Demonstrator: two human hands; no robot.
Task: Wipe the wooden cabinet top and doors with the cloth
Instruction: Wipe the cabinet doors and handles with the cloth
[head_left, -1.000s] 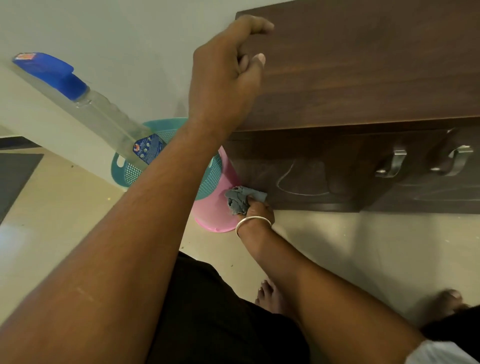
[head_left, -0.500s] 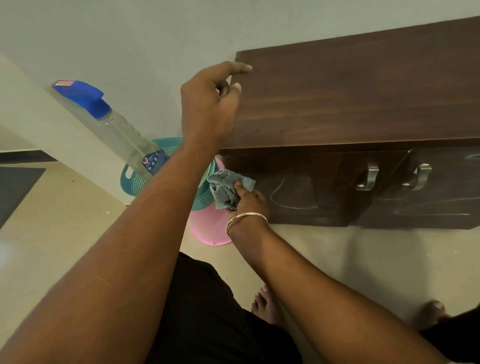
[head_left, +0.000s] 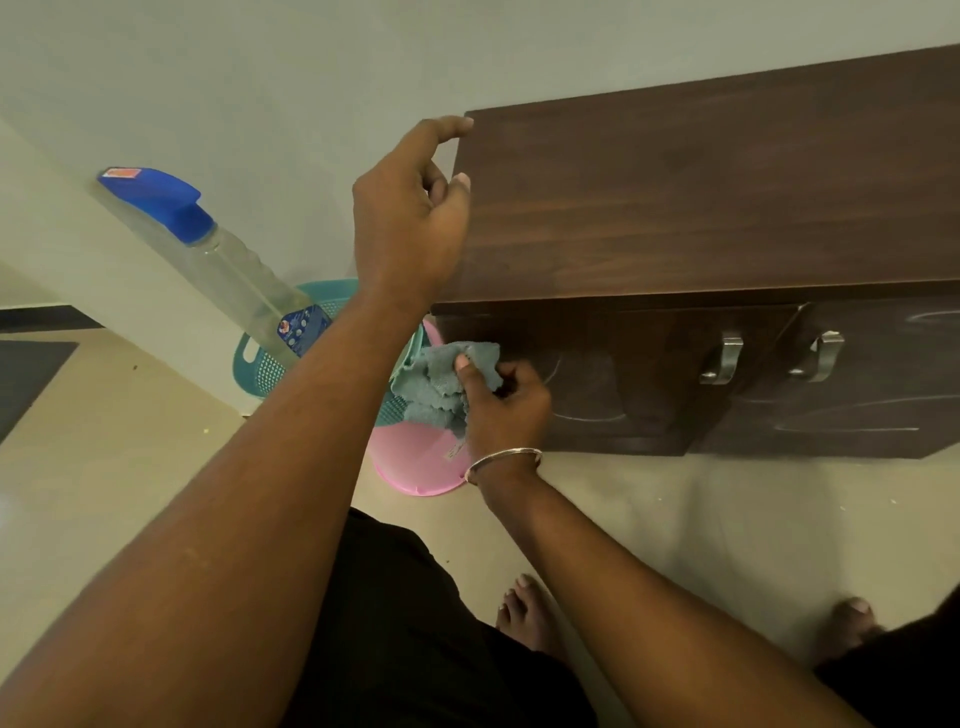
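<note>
The dark wooden cabinet top (head_left: 701, 197) fills the upper right, with its doors (head_left: 623, 374) below it. My right hand (head_left: 506, 410), a bangle on its wrist, grips a crumpled grey-blue cloth (head_left: 431, 379) at the upper left corner of the left door. My left hand (head_left: 405, 218) hovers at the top's left edge with loosely curled fingers and holds nothing. Its index fingertip reaches the back left corner. Faint streak marks show on both doors.
A clear spray bottle (head_left: 218, 260) with a blue head stands to the left, its base hidden behind my left forearm. A teal basket (head_left: 265, 364) and a pink tub (head_left: 415, 462) sit on the floor beside the cabinet. Two metal handles (head_left: 724, 358) stick out from the doors. My bare feet (head_left: 524, 613) are below.
My right hand has lifted the cloth from the bottom of the left door up to near its top. My left hand has shifted from over the top to its left edge.
</note>
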